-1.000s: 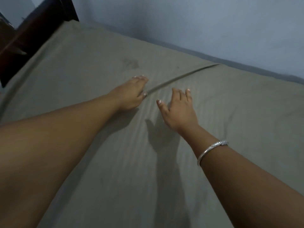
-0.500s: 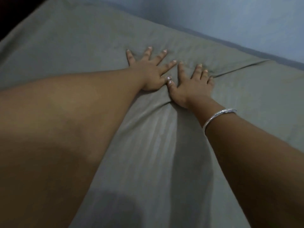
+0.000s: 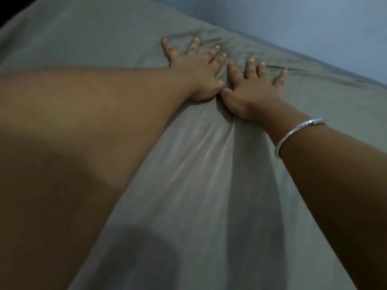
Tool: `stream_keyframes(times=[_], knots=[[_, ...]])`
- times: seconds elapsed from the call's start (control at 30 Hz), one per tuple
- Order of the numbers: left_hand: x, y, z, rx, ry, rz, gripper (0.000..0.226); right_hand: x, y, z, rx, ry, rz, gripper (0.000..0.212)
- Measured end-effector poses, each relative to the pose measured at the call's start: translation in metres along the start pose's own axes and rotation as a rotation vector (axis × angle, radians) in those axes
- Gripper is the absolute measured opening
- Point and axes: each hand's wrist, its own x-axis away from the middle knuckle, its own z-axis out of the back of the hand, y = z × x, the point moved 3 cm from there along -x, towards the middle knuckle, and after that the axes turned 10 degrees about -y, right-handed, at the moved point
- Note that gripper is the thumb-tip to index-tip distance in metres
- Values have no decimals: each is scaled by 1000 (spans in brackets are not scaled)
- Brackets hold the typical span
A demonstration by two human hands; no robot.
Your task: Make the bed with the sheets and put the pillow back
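Note:
A grey-green striped sheet (image 3: 188, 185) covers the whole bed. My left hand (image 3: 194, 68) lies flat on it near the far side, fingers spread and straight. Right beside it my right hand (image 3: 253, 93) presses flat on the sheet too, thumbs almost touching; a silver bangle (image 3: 297, 132) sits on that wrist. Small wrinkles bunch in the cloth just beyond both sets of fingertips. A fold line (image 3: 314, 70) runs off to the right from my right hand. No pillow is in view.
A pale blue wall (image 3: 293, 24) runs along the far edge of the bed, close behind my fingertips. A dark corner (image 3: 4, 17) shows at the upper left.
Both hands have come down flat, fingers spread, and slid across the sheet toward the wall. The sheet has wrinkled ahead of them. My head has leaned in and the dark headboard has left the view.

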Motion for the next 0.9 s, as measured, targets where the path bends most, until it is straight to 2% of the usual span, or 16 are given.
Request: stream_keyframes(times=[0.13, 0.27, 0.33, 0.4, 0.5, 0.53, 0.67, 0.9], knots=[[-8, -10, 0, 6, 17, 5, 68, -7, -4, 0, -29, -25, 11, 58], [-12, -26, 11, 33, 19, 34, 65, -11, -15, 11, -14, -40, -69, 55], [-7, -41, 13, 17, 95, 23, 63, -9, -29, 20, 36, 57, -90, 55], [0, -62, 14, 5, 223, 64, 60, -5, -47, 24, -29, 186, -47, 53], [9, -101, 13, 11, 277, 186, 55, -4, -74, 23, -259, 175, -12, 74], [11, -111, 13, 34, 257, 193, 51, -6, -81, 25, -283, 177, -18, 70], [14, -126, 11, 93, 183, 137, 36, -18, -103, 40, -192, 147, -15, 35], [15, -151, 20, 110, 281, 158, 38, -29, -131, 47, -193, 296, 1, 33]])
